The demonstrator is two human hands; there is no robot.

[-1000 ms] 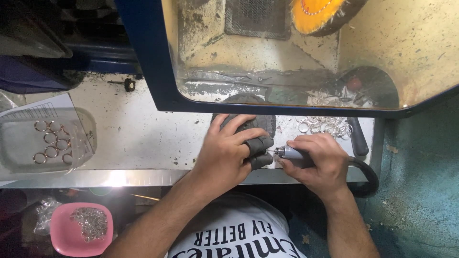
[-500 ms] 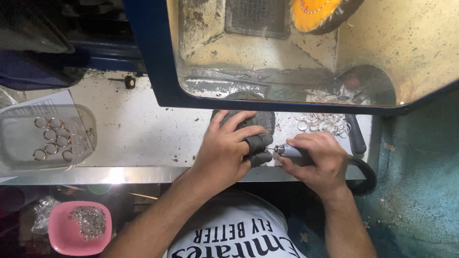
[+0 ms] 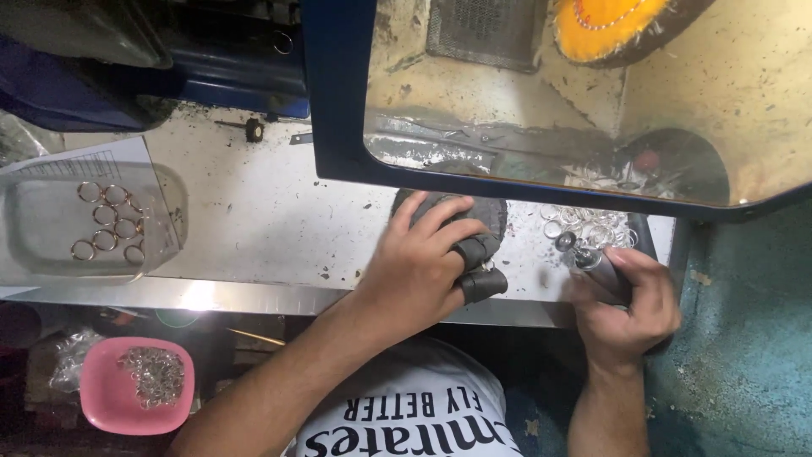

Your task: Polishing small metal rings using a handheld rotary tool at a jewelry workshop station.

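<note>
Since the earlier frame the right hand [image 3: 626, 309] has drawn away to the right: its tool tip, then touching the left fingers, now stands apart from them, pointing up toward the heap of rings.

Left hand [image 3: 423, 267]: palm down on a round, dark grey, rough-textured pad [image 3: 486, 222] lying on the desk. Two fingers wear black, matte finger sleeves [image 3: 480, 267]; these fingers are curled inward at the desk's front edge. Whether a small piece sits pinched between them cannot be told; the grip is bent but its contents are hidden.

Right hand: grip clenched around a slim, dark, cylindrical handheld rotary tool [image 3: 596, 264] with a shiny metal nose and a small round tip [image 3: 565, 242]. The tip lies just beside a loose heap of thin, bright silver wire rings [image 3: 592, 224] on the desk.

Desk [image 3: 254, 211]: white, speckled with dark grit, with a polished metal front lip.

Left side: a clear, rectangular plastic tray [image 3: 51, 254] holding several gold-coloured rings [image 3: 106, 224], resting on printed white paper [image 3: 76, 161].

Below the desk: a pink, rounded plastic tray [image 3: 110, 398] holding a pile of small silver rings.

Above: a dark blue framed transparent shield [image 3: 541, 93], dusty and smeared; behind it a yellow-orange cloth buffing wheel [image 3: 617, 25] and a grey metal mesh grille [image 3: 482, 30].
</note>
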